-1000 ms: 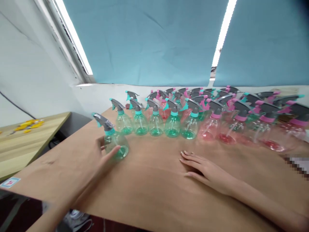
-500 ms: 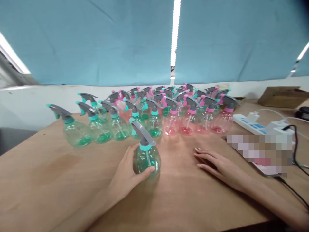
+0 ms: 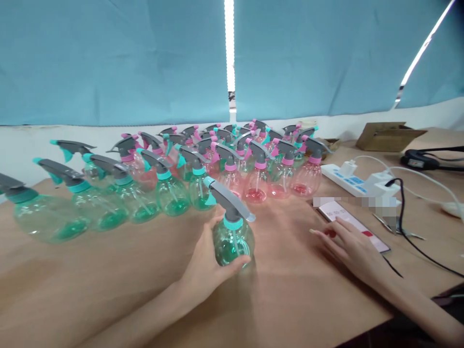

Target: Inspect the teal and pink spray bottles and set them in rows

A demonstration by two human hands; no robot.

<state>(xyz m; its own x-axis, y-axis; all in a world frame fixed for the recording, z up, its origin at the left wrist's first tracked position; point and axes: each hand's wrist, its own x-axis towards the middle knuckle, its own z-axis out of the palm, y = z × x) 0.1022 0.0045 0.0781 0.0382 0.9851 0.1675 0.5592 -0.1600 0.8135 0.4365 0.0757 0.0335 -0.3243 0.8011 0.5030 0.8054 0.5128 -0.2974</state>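
Left hand grips one green bottle, apart from the rows (untouched); right hand rests flat, empty.

Many green and pink spray bottles stand at twelve o'clock. A white power strip lies at two o'clock, a cardboard box behind it.

A spray bottle stands upright on the tabletop, held in the left hand. Behind it crowd rows of spray bottles. To its right, the right hand rests on a card. Behind the card lies a power strip.
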